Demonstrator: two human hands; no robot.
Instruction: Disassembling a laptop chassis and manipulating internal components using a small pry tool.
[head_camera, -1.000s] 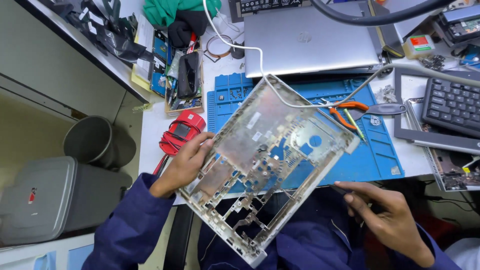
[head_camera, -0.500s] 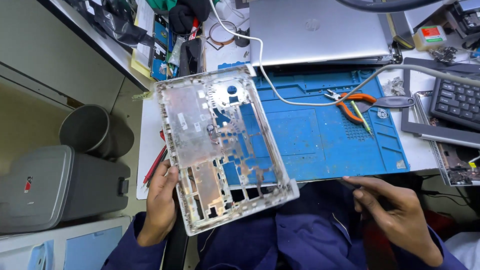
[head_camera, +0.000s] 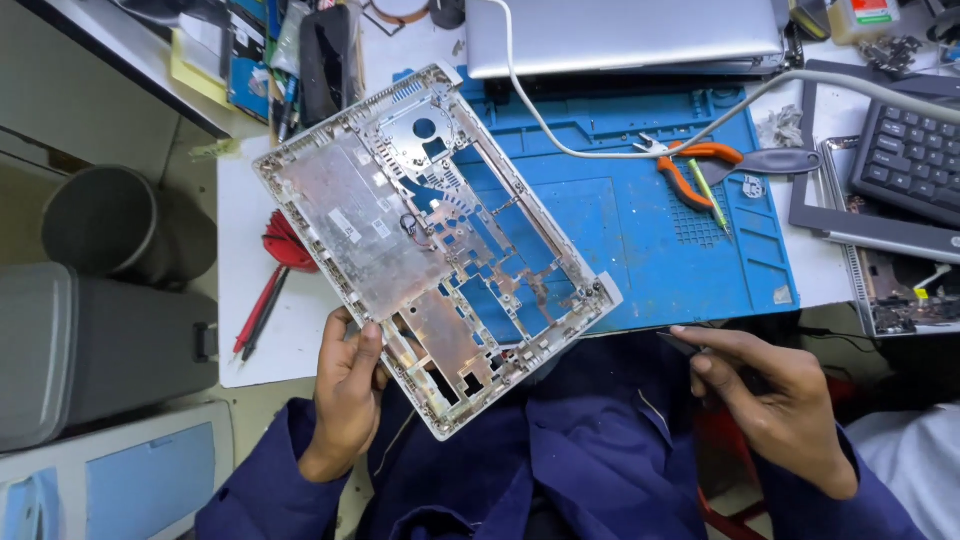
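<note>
My left hand (head_camera: 348, 390) grips the near left edge of a bare silver laptop base shell (head_camera: 420, 230), which lies tilted across the white desk and the left part of the blue work mat (head_camera: 640, 230). The shell's inside faces up, with cut-outs through which the mat shows. My right hand (head_camera: 770, 395) hovers off the desk's front edge over my blue sleeve and lap, fingers pinched on a thin dark tool (head_camera: 680, 343) that is mostly hidden.
Orange-handled pliers (head_camera: 695, 165) and a green pen lie on the mat. A closed silver laptop (head_camera: 625, 35) sits behind it with a white cable. A keyboard (head_camera: 910, 155) is at right, red probes (head_camera: 268, 280) at left, a grey bin (head_camera: 110, 225) beyond.
My left hand has turned and lowered the shell from raised over the mat to lying at the mat's left. My right hand stayed near the desk's front edge.
</note>
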